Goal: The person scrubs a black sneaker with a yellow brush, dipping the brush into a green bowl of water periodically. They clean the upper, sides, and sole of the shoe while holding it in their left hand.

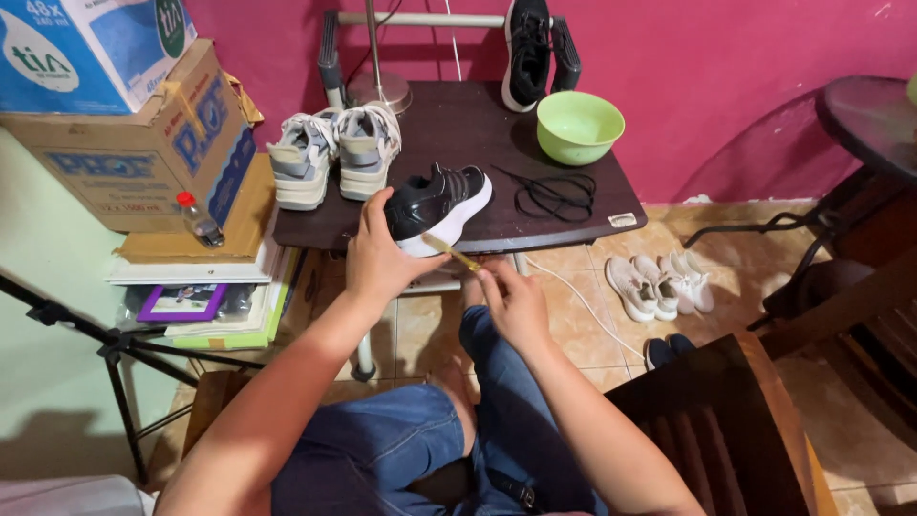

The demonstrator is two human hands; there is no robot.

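Note:
A black sneaker with a white sole rests on the dark table near its front edge. My left hand grips the sneaker's heel end. My right hand holds a thin yellowish brush whose tip touches the white sole. Loose black laces lie on the table to the right of the sneaker. I sit with my knees in blue jeans under the hands.
A pair of grey-white sneakers and a green bowl sit further back, with another black shoe against the pink wall. Stacked cardboard boxes stand left. White shoes lie on the tiled floor; a wooden chair is at right.

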